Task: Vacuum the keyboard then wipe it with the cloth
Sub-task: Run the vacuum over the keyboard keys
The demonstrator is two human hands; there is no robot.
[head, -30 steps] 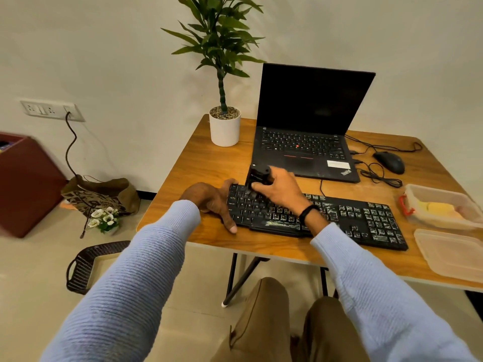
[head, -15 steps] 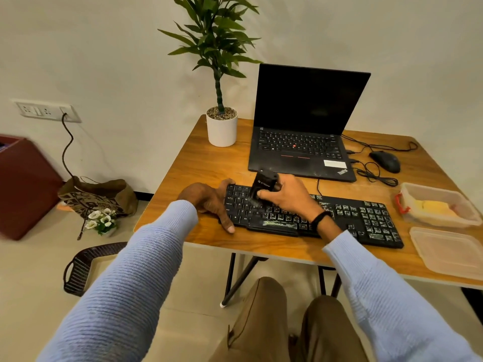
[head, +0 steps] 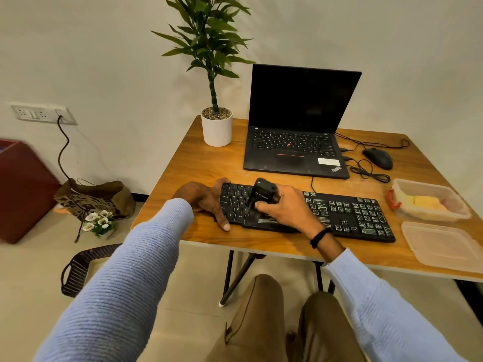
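At the near edge of the wooden table, the black keyboard lies flat. The left hand grips its left end, thumb along the front edge. The right hand wraps a small black vacuum, which has slid from the top-left corner toward the nearer rows. Keys to its right are pale with dust, so vacuuming seems far from done. Behind, the laptop reads "ThinkPad"; the vacuum's logo is illegible.

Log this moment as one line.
step: vacuuming | right hand: grips vacuum on keyboard, left-middle keys | left hand: holds keyboard at its left end | wipe: not begun
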